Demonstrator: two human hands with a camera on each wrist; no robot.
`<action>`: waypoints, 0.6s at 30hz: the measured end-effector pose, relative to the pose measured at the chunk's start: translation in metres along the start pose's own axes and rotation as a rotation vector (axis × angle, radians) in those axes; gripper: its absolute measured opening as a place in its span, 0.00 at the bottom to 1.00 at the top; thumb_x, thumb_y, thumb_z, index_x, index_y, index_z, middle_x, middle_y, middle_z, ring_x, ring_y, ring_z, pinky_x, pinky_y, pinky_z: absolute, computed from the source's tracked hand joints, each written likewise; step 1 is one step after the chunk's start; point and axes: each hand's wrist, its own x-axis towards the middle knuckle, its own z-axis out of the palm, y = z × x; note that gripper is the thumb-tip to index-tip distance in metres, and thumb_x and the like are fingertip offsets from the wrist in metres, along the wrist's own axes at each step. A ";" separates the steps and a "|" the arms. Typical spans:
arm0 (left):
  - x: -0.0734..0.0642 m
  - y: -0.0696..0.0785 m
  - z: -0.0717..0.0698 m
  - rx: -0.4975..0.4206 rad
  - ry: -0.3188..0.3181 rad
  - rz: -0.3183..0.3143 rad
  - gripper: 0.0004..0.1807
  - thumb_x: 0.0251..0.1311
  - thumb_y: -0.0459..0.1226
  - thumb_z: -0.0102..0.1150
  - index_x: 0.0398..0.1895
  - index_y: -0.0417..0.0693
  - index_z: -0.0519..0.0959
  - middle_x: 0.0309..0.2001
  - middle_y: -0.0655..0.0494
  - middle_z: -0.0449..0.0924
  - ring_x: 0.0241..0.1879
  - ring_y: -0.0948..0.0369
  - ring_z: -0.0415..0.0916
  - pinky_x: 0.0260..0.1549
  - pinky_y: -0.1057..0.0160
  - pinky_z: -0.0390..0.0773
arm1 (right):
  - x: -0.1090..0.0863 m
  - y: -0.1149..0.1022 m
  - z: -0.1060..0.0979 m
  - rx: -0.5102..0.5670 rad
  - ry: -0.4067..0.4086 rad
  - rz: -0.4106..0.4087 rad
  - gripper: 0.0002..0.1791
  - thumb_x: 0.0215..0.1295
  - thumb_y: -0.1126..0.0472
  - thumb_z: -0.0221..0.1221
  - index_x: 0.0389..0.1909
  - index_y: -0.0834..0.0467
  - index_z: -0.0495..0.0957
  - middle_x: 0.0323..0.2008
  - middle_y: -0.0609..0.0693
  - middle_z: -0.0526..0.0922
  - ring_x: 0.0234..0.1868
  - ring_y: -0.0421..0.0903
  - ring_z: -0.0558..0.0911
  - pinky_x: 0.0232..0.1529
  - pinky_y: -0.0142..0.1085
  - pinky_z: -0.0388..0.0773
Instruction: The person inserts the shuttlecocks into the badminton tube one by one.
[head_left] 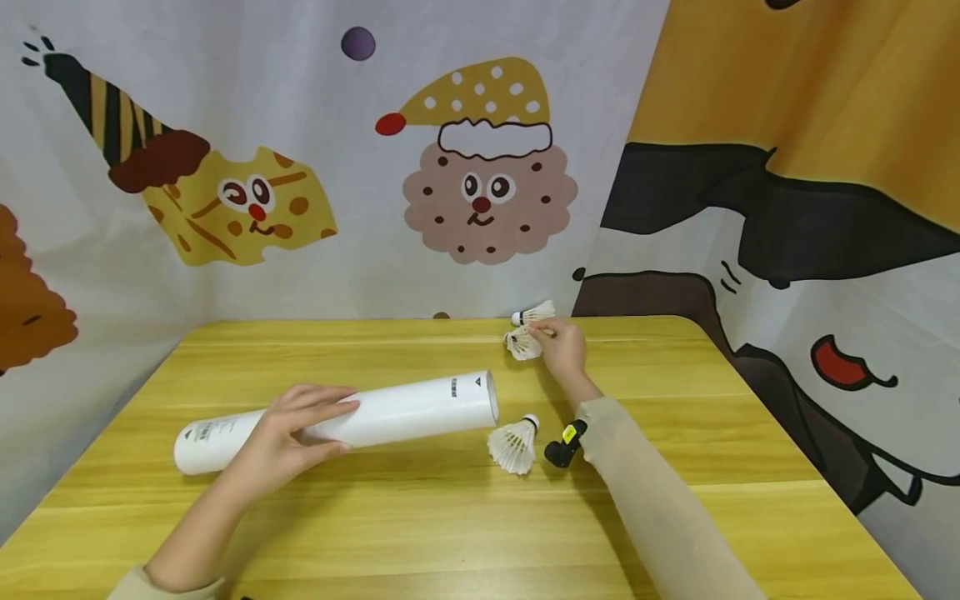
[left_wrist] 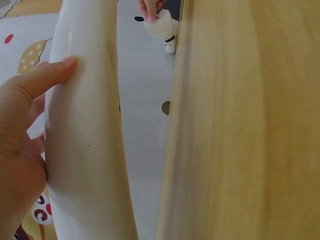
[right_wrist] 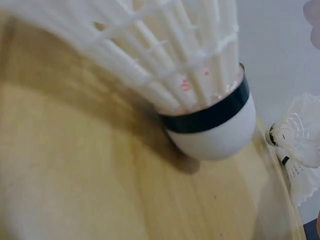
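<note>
My left hand grips a long white shuttlecock tube around its middle, thumb on the near side and fingers over the top. The tube's round right end faces the shuttlecocks; its inside cannot be made out. Near the table's far edge, my right hand pinches the feather skirt of one shuttlecock. Just behind that lies another shuttlecock, its cork pointing left. A nearer shuttlecock rests by the tube's right end, and its cork with a dark band looms large in the right wrist view.
The wooden table has a wood-grain top and ends at a patterned curtain hanging behind it. A small black device with a yellow label sits at my right wrist, close to the nearer shuttlecock.
</note>
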 end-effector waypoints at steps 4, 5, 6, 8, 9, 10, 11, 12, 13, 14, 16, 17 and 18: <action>0.000 0.001 0.000 -0.002 0.002 0.003 0.31 0.35 0.29 0.78 0.51 0.44 0.83 0.56 0.49 0.77 0.53 0.58 0.68 0.46 0.66 0.64 | -0.005 -0.002 -0.005 0.044 0.022 -0.039 0.07 0.58 0.59 0.68 0.35 0.58 0.88 0.37 0.52 0.86 0.29 0.47 0.80 0.30 0.37 0.73; 0.000 0.001 0.001 -0.005 0.001 0.005 0.31 0.36 0.29 0.78 0.51 0.44 0.83 0.56 0.49 0.77 0.53 0.58 0.68 0.46 0.66 0.64 | -0.006 -0.003 -0.007 0.063 0.028 -0.040 0.07 0.58 0.59 0.68 0.35 0.58 0.88 0.37 0.52 0.86 0.28 0.47 0.79 0.29 0.37 0.72; 0.000 0.001 0.001 -0.008 0.001 0.006 0.31 0.36 0.29 0.78 0.51 0.44 0.83 0.56 0.49 0.77 0.53 0.58 0.68 0.46 0.66 0.64 | -0.007 -0.004 -0.009 0.081 0.032 -0.038 0.07 0.57 0.59 0.68 0.35 0.58 0.88 0.37 0.52 0.86 0.28 0.46 0.78 0.29 0.36 0.72; 0.000 0.000 0.001 -0.014 -0.002 0.007 0.31 0.36 0.29 0.78 0.52 0.44 0.82 0.56 0.48 0.77 0.53 0.58 0.68 0.45 0.67 0.65 | -0.010 -0.006 -0.013 0.117 0.037 -0.031 0.07 0.58 0.59 0.68 0.34 0.58 0.88 0.37 0.52 0.86 0.26 0.45 0.76 0.27 0.34 0.70; 0.000 -0.001 0.001 -0.016 -0.004 0.006 0.31 0.36 0.29 0.78 0.52 0.44 0.82 0.56 0.48 0.77 0.53 0.58 0.68 0.44 0.68 0.66 | -0.011 -0.007 -0.015 0.140 0.041 -0.029 0.07 0.57 0.59 0.68 0.34 0.58 0.88 0.37 0.52 0.86 0.25 0.44 0.75 0.26 0.33 0.69; 0.000 -0.001 0.001 -0.019 -0.005 0.004 0.31 0.37 0.29 0.78 0.52 0.45 0.82 0.56 0.48 0.77 0.53 0.59 0.68 0.44 0.68 0.66 | -0.012 -0.009 -0.017 0.159 0.045 -0.029 0.07 0.57 0.60 0.68 0.34 0.58 0.88 0.37 0.52 0.86 0.24 0.44 0.74 0.25 0.32 0.68; 0.000 -0.001 0.001 -0.017 -0.006 0.004 0.31 0.37 0.29 0.78 0.52 0.45 0.82 0.56 0.48 0.77 0.53 0.59 0.68 0.45 0.68 0.66 | -0.014 -0.010 -0.019 0.181 0.050 -0.028 0.07 0.57 0.60 0.68 0.34 0.58 0.88 0.37 0.52 0.86 0.22 0.43 0.72 0.23 0.32 0.67; 0.000 -0.001 0.001 -0.014 -0.005 0.003 0.31 0.37 0.29 0.78 0.52 0.45 0.82 0.56 0.48 0.77 0.54 0.59 0.68 0.46 0.67 0.65 | -0.015 -0.011 -0.021 0.202 0.053 -0.024 0.07 0.57 0.60 0.68 0.34 0.59 0.88 0.37 0.52 0.86 0.21 0.42 0.71 0.22 0.31 0.66; 0.000 -0.001 0.001 -0.010 -0.004 0.002 0.31 0.36 0.29 0.78 0.52 0.45 0.82 0.56 0.49 0.77 0.54 0.59 0.68 0.46 0.68 0.65 | -0.016 -0.013 -0.023 0.219 0.057 -0.027 0.07 0.57 0.60 0.68 0.34 0.59 0.88 0.37 0.53 0.86 0.20 0.42 0.70 0.21 0.30 0.64; 0.000 -0.001 0.001 -0.007 -0.003 0.001 0.31 0.36 0.29 0.78 0.51 0.45 0.82 0.56 0.49 0.77 0.54 0.59 0.67 0.47 0.67 0.64 | -0.017 -0.014 -0.025 0.237 0.063 -0.033 0.07 0.57 0.60 0.69 0.33 0.59 0.88 0.36 0.53 0.86 0.19 0.41 0.68 0.19 0.30 0.63; 0.000 0.000 0.001 -0.001 -0.001 0.000 0.31 0.36 0.29 0.78 0.51 0.45 0.83 0.56 0.50 0.77 0.54 0.59 0.67 0.48 0.68 0.64 | -0.020 -0.018 -0.029 0.272 0.067 -0.046 0.06 0.57 0.61 0.68 0.33 0.60 0.88 0.35 0.53 0.86 0.17 0.40 0.66 0.18 0.29 0.61; 0.000 0.000 0.001 0.000 0.000 0.000 0.31 0.36 0.28 0.78 0.51 0.45 0.83 0.56 0.50 0.77 0.54 0.58 0.67 0.47 0.68 0.64 | -0.022 -0.020 -0.031 0.294 0.071 -0.052 0.06 0.57 0.62 0.69 0.33 0.61 0.88 0.35 0.54 0.86 0.17 0.40 0.65 0.17 0.29 0.60; 0.000 0.000 0.001 -0.002 -0.001 0.000 0.31 0.35 0.28 0.78 0.51 0.44 0.83 0.56 0.50 0.77 0.54 0.58 0.67 0.46 0.69 0.65 | -0.023 -0.022 -0.033 0.311 0.074 -0.062 0.06 0.56 0.62 0.69 0.33 0.61 0.88 0.34 0.54 0.86 0.16 0.40 0.65 0.17 0.28 0.60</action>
